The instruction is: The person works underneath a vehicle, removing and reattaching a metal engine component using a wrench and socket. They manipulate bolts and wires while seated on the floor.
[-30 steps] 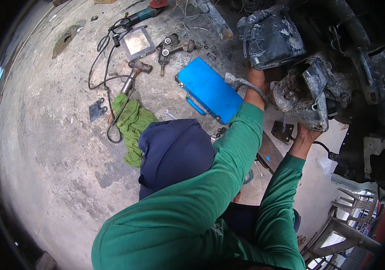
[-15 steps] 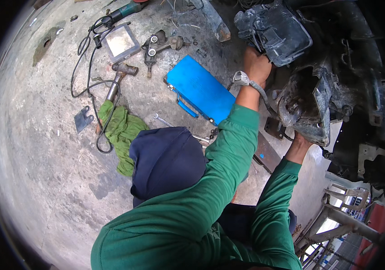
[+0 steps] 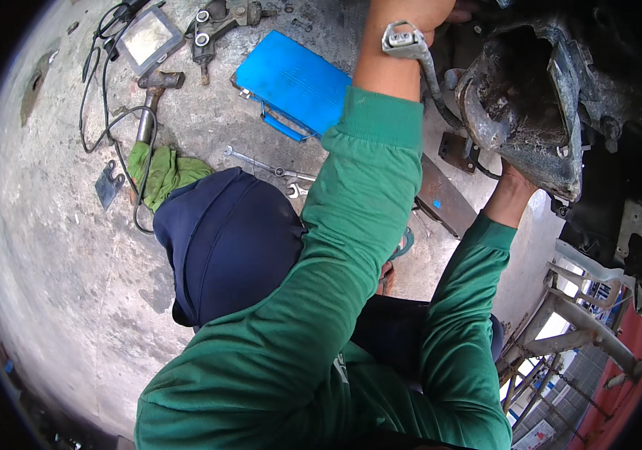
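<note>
Just above the right hand (image 3: 516,184) sits one corroded metal bracket (image 3: 563,163), apparently mounted; beside the left hand (image 3: 416,13), one grey connector (image 3: 405,43), unplugged. Fingers mostly hidden: neither grip can be told; what remains undone is unclear.

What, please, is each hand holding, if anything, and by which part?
It cannot be told: the picture's top edge crops the left hand, and the metal bracket hides the fingers of the right hand.
</note>
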Action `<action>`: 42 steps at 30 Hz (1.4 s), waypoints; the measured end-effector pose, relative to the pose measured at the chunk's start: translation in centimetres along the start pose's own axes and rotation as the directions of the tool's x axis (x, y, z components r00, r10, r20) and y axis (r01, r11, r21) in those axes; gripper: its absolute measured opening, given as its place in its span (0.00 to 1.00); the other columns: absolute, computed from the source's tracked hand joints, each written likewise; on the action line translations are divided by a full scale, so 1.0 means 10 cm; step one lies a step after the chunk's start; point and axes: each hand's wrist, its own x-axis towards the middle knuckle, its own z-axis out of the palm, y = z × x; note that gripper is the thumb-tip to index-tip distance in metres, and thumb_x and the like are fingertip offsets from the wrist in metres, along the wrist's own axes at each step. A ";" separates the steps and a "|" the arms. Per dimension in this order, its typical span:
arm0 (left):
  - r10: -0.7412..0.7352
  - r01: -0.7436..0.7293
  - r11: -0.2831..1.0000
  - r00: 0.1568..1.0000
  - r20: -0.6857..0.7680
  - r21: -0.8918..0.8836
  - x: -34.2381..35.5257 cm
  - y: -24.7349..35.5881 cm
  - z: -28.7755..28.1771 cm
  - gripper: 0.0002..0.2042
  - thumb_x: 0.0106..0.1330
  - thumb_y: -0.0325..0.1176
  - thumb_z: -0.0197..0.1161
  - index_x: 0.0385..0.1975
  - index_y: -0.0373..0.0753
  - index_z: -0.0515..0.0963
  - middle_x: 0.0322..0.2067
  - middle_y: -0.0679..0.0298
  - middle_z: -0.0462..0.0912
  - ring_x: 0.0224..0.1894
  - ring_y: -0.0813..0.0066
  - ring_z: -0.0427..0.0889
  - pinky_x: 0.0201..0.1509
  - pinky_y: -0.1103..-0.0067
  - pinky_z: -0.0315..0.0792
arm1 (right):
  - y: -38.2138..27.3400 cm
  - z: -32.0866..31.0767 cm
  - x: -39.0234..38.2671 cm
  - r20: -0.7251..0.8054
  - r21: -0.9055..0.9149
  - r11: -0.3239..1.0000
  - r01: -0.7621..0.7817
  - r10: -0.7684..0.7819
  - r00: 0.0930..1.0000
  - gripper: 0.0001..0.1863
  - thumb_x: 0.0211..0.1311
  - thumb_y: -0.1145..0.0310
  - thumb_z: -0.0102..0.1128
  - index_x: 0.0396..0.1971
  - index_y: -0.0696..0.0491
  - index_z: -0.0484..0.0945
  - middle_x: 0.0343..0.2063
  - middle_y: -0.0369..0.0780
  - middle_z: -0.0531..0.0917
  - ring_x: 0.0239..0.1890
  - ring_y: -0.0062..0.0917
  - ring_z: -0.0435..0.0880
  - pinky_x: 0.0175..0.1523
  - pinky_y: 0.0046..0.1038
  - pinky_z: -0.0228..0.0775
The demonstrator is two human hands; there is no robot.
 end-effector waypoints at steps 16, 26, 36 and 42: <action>0.119 -0.263 0.774 0.954 -0.275 -0.576 0.15 -0.58 -0.22 0.44 0.68 0.74 0.42 0.71 0.41 0.61 0.65 0.55 0.72 0.66 0.54 0.71 0.70 0.56 0.64 | -0.02 -0.19 -0.03 0.013 0.031 1.000 -0.001 0.000 1.000 0.37 0.60 0.53 0.57 0.67 0.56 0.67 0.63 0.49 0.75 0.66 0.44 0.73 0.73 0.48 0.61; 0.412 -0.348 0.764 0.911 -0.003 -0.544 0.12 -0.20 0.21 0.33 0.78 0.61 0.40 0.70 0.42 0.63 0.69 0.60 0.68 0.70 0.59 0.64 0.77 0.61 0.52 | 0.05 -0.12 0.00 0.082 0.056 0.997 -0.044 0.040 0.996 0.39 0.59 0.51 0.58 0.68 0.57 0.66 0.63 0.50 0.75 0.66 0.44 0.74 0.72 0.49 0.63; 0.327 -0.293 0.920 0.940 0.098 -0.259 0.24 0.28 0.23 0.30 0.74 0.54 0.57 0.68 0.42 0.64 0.66 0.64 0.71 0.68 0.65 0.67 0.72 0.57 0.52 | 0.13 0.10 -0.13 -0.011 0.042 0.999 0.019 -0.019 1.000 0.35 0.59 0.53 0.56 0.65 0.56 0.70 0.61 0.48 0.77 0.64 0.43 0.75 0.72 0.48 0.63; 0.279 -0.274 0.947 0.960 0.006 -0.167 0.23 0.22 0.39 0.26 0.72 0.46 0.64 0.64 0.41 0.67 0.60 0.64 0.75 0.63 0.68 0.71 0.66 0.57 0.61 | 0.05 0.09 -0.10 -0.068 0.100 0.993 0.059 -0.052 0.996 0.31 0.58 0.60 0.59 0.61 0.59 0.73 0.58 0.48 0.80 0.61 0.43 0.78 0.70 0.47 0.66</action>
